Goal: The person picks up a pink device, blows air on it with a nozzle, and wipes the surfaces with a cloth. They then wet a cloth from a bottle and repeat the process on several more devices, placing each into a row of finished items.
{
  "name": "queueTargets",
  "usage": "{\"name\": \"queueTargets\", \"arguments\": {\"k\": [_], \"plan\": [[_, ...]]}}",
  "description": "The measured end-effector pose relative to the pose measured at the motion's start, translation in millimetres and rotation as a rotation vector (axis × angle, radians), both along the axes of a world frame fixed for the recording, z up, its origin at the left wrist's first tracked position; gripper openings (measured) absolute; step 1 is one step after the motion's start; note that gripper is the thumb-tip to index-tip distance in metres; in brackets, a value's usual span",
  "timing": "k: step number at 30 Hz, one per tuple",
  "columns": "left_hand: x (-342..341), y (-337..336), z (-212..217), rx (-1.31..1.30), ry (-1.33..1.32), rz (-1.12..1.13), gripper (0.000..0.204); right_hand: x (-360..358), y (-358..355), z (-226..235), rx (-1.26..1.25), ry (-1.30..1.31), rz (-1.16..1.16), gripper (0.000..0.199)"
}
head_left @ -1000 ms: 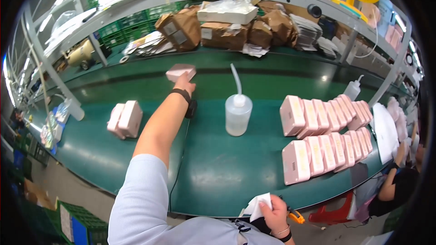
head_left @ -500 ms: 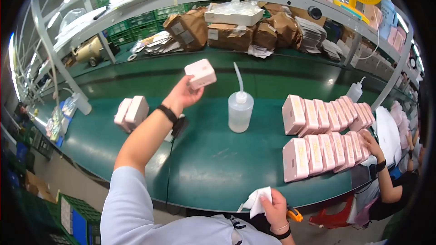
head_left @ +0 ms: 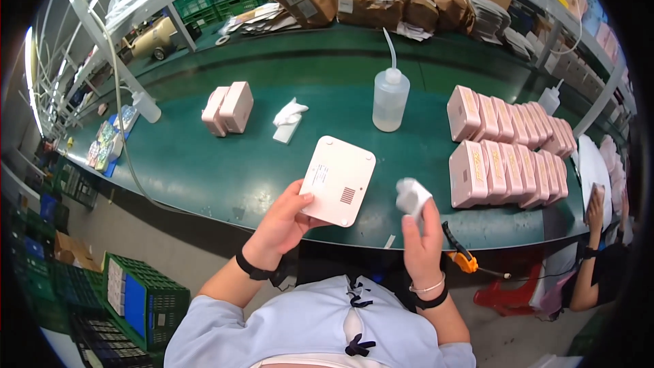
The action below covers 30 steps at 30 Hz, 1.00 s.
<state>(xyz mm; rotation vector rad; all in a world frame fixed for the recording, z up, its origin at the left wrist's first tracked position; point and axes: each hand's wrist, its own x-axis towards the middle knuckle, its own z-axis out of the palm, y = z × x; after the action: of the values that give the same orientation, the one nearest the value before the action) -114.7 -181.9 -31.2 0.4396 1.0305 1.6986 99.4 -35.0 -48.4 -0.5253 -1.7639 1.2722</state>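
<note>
My left hand (head_left: 278, 226) grips a pale pink box-shaped device (head_left: 337, 180) by its lower left edge. Its flat underside faces up, with small round feet at the corners, a slotted vent and printed markings. Pinched in my right hand (head_left: 424, 249) is a crumpled white cloth (head_left: 413, 197), held to the right of the device and apart from it. Beyond them stands a clear squeeze bottle (head_left: 391, 101) with a bent spout. Left of the bottle, another crumpled white cloth (head_left: 291, 110) rests on a small white block.
Two pink devices (head_left: 236, 108) stand at left; several more (head_left: 470, 174) form two rows at right. An orange-and-black tool (head_left: 463, 259) sits at the table's front edge. Green crates (head_left: 146, 300) are on the floor. At far right, a co-worker's hand (head_left: 594, 215) holds a flat object.
My left hand has brought the device from over the table toward me and turned its underside up. My right hand, with the cloth, has risen beside it. My view has shifted.
</note>
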Motion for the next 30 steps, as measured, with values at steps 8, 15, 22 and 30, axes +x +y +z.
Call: {"name": "queueTargets", "arguments": {"k": [8, 15, 22, 30], "plan": [[22.2, -20.3, -4.4, -0.029, 0.094, 0.057, 0.045, -45.9, -14.7, 36.2, 0.823, -0.484, 0.137, 0.069], [12.2, -13.4, -16.3, 0.071, 0.093, 0.189, 0.044, -38.5, -38.2, 15.8, 0.889, -0.312, 0.516, 0.056], [4.8, -7.2, -5.4, 0.123, 0.112, 0.205, 0.046, -10.5, -20.5, 0.7, 0.458, -0.103, 0.129, 0.025], [10.5, -10.8, -15.8, 0.045, 0.151, 0.168, 0.055, -47.8, 10.4, 36.9, 0.486, -0.056, -0.072, 0.047]]}}
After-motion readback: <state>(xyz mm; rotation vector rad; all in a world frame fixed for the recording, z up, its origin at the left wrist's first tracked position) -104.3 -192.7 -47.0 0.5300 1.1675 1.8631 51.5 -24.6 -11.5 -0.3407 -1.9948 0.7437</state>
